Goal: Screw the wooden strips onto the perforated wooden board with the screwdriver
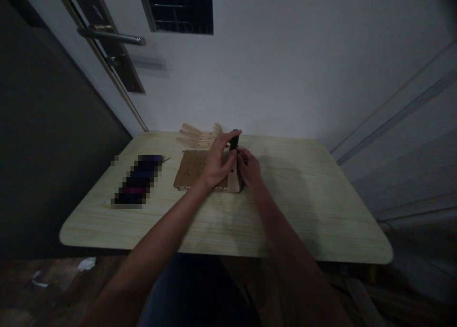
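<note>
A pale wooden piece with a small dark hole lies lengthwise on the right part of a brown corrugated cardboard pad. A black part stands out at its far end. My left hand grips the piece near that end, thumb on the wood and index finger reaching over the black part. Close against the right side of the wood, my right hand has its fingers pinched together; what they hold, if anything, is hidden. Dark marks or holes dot the cardboard left of my left hand.
Behind the cardboard, several pale wooden pieces with small holes lie fanned out. A pixelated dark object lies on the left of the table, a thin dark pin-like thing beside it. A white door with a metal handle stands behind.
</note>
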The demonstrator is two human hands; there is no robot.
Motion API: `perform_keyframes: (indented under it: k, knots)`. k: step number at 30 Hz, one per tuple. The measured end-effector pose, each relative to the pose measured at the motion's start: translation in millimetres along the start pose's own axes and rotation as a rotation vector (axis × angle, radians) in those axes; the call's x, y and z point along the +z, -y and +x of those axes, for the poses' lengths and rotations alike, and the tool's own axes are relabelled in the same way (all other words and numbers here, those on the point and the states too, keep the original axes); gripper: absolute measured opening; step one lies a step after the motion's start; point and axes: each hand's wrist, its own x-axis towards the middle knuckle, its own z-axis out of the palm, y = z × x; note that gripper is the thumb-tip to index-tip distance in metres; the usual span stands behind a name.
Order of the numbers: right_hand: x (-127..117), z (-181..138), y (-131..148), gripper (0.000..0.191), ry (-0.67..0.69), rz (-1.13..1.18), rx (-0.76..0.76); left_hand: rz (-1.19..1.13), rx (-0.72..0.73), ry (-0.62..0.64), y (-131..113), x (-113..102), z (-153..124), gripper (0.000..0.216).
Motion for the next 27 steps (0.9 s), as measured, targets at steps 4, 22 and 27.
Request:
perform_keyframes:
  k: [4, 22, 27]
  knots:
    - [0.3, 0.8, -1.0, 0.021, 0.000, -0.013, 0.017, 0.059, -0.003, -0.038, 1.5, 0.5, 1.4, 0.039]
    - [-2.3, 3.2, -3.6, 0.018, -0.003, -0.044, -0.024, -0.146, -0.024, 0.035, 2.7, 6.8, -0.5, 0.040]
    - [-2.0, 3.2, -3.7, 0.020, 0.005, -0.042, -0.035, -0.146, -0.048, -0.012, 6.8, 8.2, -0.7, 0.043]
